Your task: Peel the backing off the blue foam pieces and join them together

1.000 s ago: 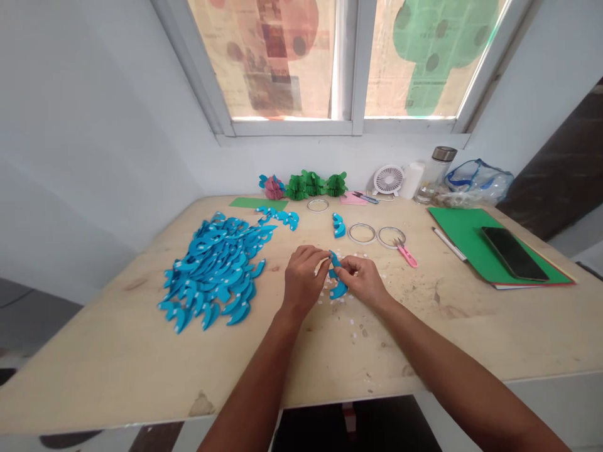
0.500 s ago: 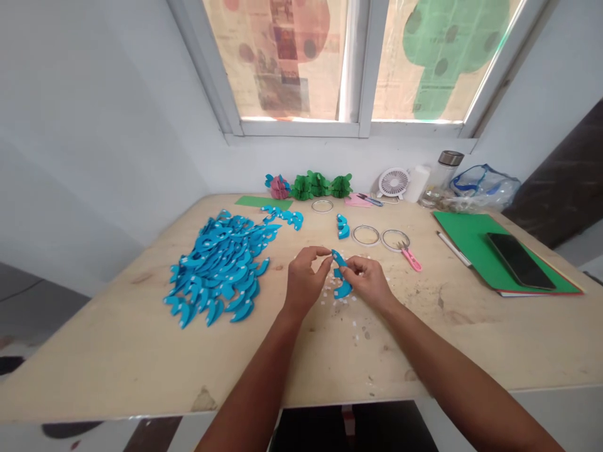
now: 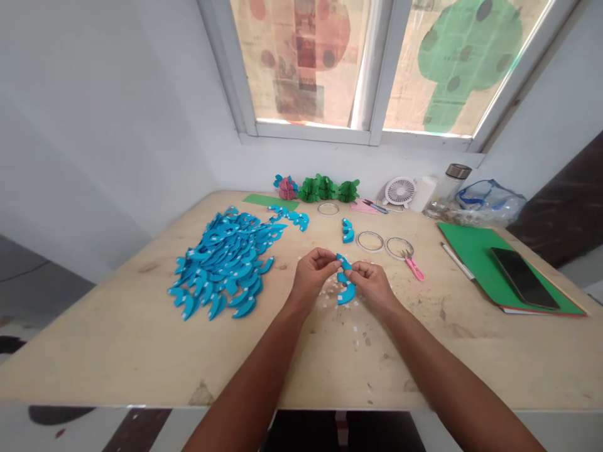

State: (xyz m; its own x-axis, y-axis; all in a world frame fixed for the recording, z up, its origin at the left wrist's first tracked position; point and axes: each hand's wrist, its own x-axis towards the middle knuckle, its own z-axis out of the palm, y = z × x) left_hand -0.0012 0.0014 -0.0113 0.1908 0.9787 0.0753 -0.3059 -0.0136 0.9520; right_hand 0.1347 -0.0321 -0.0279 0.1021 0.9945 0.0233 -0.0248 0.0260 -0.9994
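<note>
Over the middle of the table, a curved blue paper cutout (image 3: pixel 347 295) with small white squares on it is between my two hands. My left hand (image 3: pixel 308 279) pinches its upper end between thumb and fingertips. On the right edge, near the middle, my right hand (image 3: pixel 374 289) grips the same cutout with thumb and index finger. Scattered under the hands lie tiny white scraps (image 3: pixel 357 343). To the left is a large heap of similar blue cutouts (image 3: pixel 226 260). A small blue stack (image 3: pixel 347 231) sits just beyond my hands.
Two rolls of tape (image 3: pixel 370 241) lie beyond my right hand, with pink-handled snips (image 3: pixel 414 269) beside them. Farther right, a phone (image 3: pixel 524 277) rests on green sheets (image 3: pixel 466 251). Along the wall stand green paper turtles (image 3: pixel 325 187), a small fan (image 3: pixel 400 191) and a bottle (image 3: pixel 447 188).
The view has tilted and shifted slightly, so everything sits a little differently in the picture. My left fingertips have moved slightly down along the cutout's upper end; both hands still hold it.
</note>
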